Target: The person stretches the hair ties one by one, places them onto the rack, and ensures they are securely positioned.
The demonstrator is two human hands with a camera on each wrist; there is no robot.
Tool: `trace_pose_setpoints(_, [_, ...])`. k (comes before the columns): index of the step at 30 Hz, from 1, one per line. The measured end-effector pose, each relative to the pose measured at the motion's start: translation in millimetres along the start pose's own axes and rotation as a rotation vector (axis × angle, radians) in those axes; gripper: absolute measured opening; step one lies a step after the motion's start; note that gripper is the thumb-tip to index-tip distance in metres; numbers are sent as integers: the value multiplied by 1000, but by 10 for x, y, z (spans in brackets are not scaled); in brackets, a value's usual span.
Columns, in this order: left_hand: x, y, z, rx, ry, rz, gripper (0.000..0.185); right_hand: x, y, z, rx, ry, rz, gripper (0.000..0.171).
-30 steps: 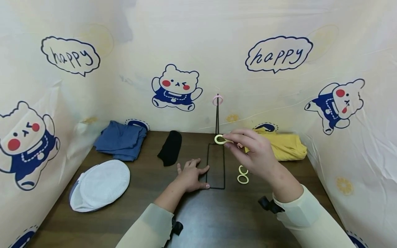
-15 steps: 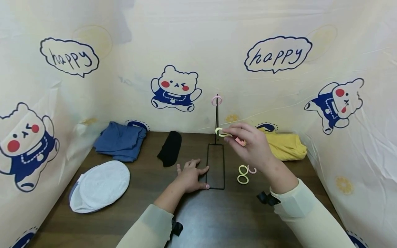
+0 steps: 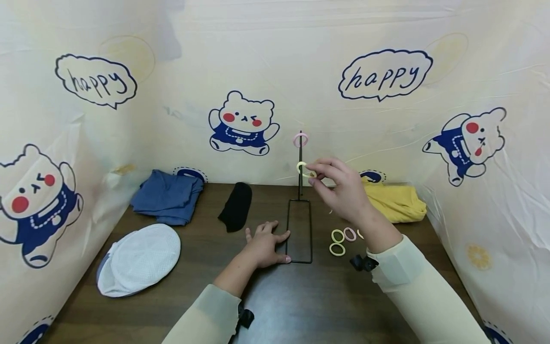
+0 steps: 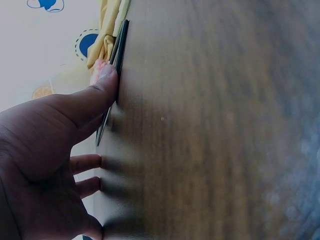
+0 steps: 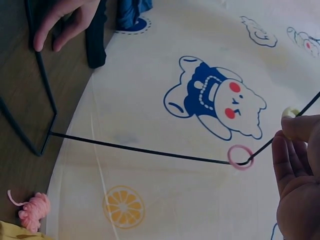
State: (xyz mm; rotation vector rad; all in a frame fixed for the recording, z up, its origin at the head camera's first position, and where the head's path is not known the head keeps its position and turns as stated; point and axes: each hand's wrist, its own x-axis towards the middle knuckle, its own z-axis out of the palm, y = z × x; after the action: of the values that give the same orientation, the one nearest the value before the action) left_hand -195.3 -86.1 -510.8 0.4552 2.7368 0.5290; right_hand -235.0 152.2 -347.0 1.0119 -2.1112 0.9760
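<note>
A black wire stand has a flat rectangular base (image 3: 311, 234), an upright rod and an arm bent at the top. A pink hair tie (image 5: 240, 157) hangs at that bend. My right hand (image 3: 339, 188) pinches a pale yellow hair tie (image 3: 301, 167) at the arm, between thumb and fingers; it appears looped around the wire. In the head view my left hand (image 3: 265, 246) lies at the base's left side with fingers spread, its thumb touching the bar. More hair ties, a pink one (image 3: 350, 234) and a yellow one (image 3: 337, 249) among them, lie right of the base.
A black sock-like cloth (image 3: 235, 208), a folded blue cloth (image 3: 167, 196) and a white cap-like item (image 3: 139, 260) occupy the left of the table (image 3: 301, 306). Behind my right hand sits folded yellow cloth (image 3: 399, 203). A pink yarn bundle (image 5: 34, 212) shows in the right wrist view.
My right hand has risen and drawn slightly left, carrying the yellow hair tie from near the arm's lower end up along the wire. The left hand stays at the base.
</note>
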Motion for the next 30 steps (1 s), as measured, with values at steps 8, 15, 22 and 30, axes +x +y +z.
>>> trace_pose_setpoints(8, [5, -5, 14, -1, 7, 16, 81, 106, 137, 64, 17, 19, 34, 31])
trace_pose_setpoints(15, [6, -2, 28, -3, 9, 13, 81, 182, 312, 175, 42, 27, 116, 31])
trace_pose_setpoints(22, [12, 11, 28, -7, 4, 16, 81, 247, 425, 282, 48, 65, 234, 28])
trace_pose_setpoints(30, [11, -8, 31, 1, 8, 11, 81, 364, 468, 366, 82, 78, 360, 31])
